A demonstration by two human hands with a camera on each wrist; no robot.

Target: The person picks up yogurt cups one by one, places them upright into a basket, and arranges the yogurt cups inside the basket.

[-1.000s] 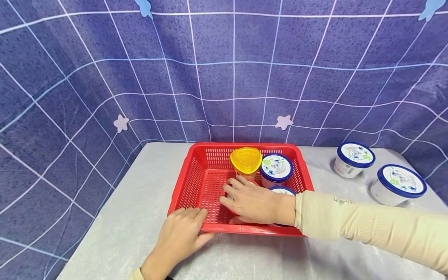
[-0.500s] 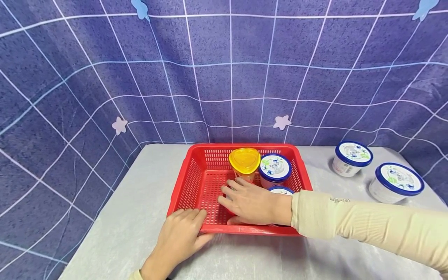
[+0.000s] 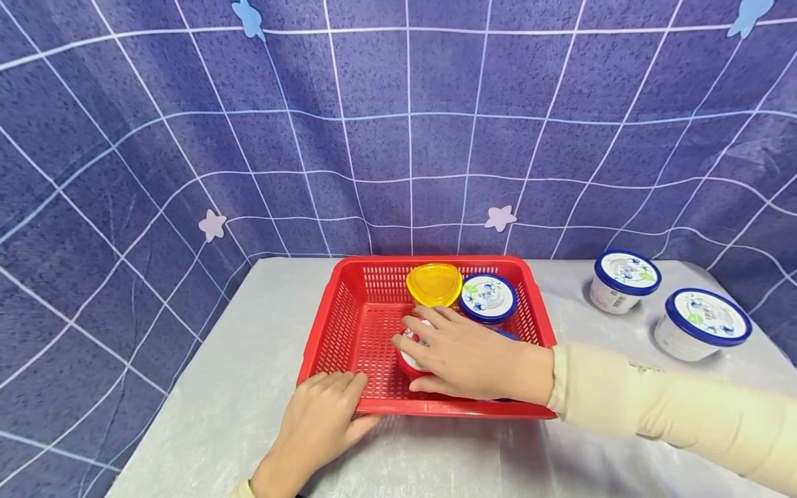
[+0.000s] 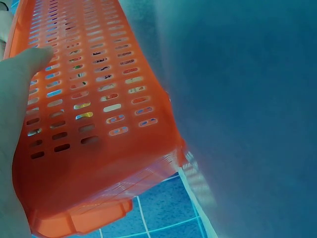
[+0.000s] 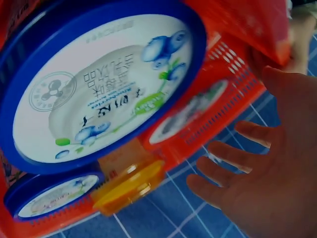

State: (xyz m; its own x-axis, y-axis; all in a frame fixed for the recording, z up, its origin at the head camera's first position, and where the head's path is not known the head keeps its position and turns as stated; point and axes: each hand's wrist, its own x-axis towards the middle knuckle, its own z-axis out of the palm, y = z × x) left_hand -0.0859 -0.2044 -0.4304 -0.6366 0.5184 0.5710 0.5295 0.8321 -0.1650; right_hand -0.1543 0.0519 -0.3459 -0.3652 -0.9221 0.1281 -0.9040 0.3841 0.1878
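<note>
- purple gridded curtain (image 3: 373, 145) backs a grey table (image 3: 436, 456).
- your left hand (image 3: 324, 415) grips a red basket (image 3: 454, 407), near left.
- your right hand (image 3: 476, 354), released and spread, hovers over a red tub (image 3: 409, 367).

A red rectangular plastic basket (image 3: 376, 328) with slotted walls sits flat, its near-left rim gripped by the left hand (image 3: 326, 415). Inside, beneath the right hand's (image 3: 476, 356) spread fingers, a round, red-rimmed tub with a white printed lid (image 3: 411, 362) faces up, partly hidden.
</note>
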